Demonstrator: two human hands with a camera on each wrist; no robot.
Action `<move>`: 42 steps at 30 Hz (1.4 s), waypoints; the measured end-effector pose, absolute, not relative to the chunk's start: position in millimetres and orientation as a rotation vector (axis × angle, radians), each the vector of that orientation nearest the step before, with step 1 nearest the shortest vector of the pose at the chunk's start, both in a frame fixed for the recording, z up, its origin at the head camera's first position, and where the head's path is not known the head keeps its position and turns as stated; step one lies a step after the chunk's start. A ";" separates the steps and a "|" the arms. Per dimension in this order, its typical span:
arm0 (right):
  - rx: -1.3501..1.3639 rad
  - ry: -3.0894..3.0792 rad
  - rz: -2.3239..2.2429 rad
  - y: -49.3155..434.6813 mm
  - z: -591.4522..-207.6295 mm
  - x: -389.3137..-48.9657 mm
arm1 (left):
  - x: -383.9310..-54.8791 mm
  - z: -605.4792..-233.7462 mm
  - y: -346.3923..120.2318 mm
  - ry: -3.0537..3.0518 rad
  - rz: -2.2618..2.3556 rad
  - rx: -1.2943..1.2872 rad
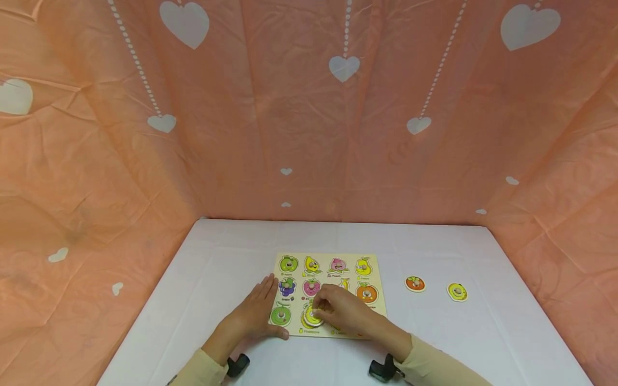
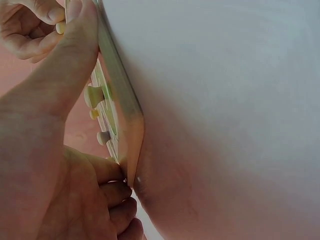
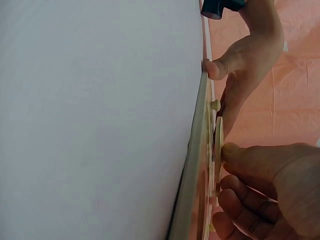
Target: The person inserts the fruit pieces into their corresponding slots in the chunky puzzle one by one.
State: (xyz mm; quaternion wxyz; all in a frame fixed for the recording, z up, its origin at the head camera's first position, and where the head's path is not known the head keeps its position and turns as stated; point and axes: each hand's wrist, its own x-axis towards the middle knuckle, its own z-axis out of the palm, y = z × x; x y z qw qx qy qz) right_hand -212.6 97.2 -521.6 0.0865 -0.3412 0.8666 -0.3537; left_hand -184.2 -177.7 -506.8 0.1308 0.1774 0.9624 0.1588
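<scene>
My right hand [image 1: 345, 306] pinches a round yellow fruit puzzle piece [image 1: 310, 321] by its knob, over the front row of a wooden fruit puzzle board [image 1: 351, 260]. In the right wrist view the piece [image 3: 218, 155] stands edge-on, close over the board's face. It overlaps the spot labelled pineapple in the head view. My left hand [image 1: 253, 313] lies along the board's left side, fingers straight against that edge and thumb at the front edge. Beside it sit a green round fruit piece [image 1: 280, 315] and a grape piece [image 1: 287, 288].
Two loose pieces, one orange-red [image 1: 415, 284] and one yellow [image 1: 457, 292], lie on the white table [image 1: 434, 252] right of the board. Other knobbed fruits, such as an apple [image 1: 288, 264] and an orange [image 1: 367, 293], fill the board. A peach-coloured curtain [image 1: 309, 134] hangs behind.
</scene>
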 end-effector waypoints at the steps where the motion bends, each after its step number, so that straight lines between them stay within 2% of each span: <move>1: -1.024 2.581 -1.052 96.2 -521.7 -212.6 | -184.3 -506.8 -177.7 2.794 0.459 0.517; 15: -0.963 2.593 -0.959 87.7 -522.9 -210.8 | -185.4 -509.7 -178.5 2.805 0.437 0.544; 42: -1.004 2.568 -0.936 88.2 -519.5 -213.7 | -184.6 -508.5 -178.4 2.803 0.444 0.532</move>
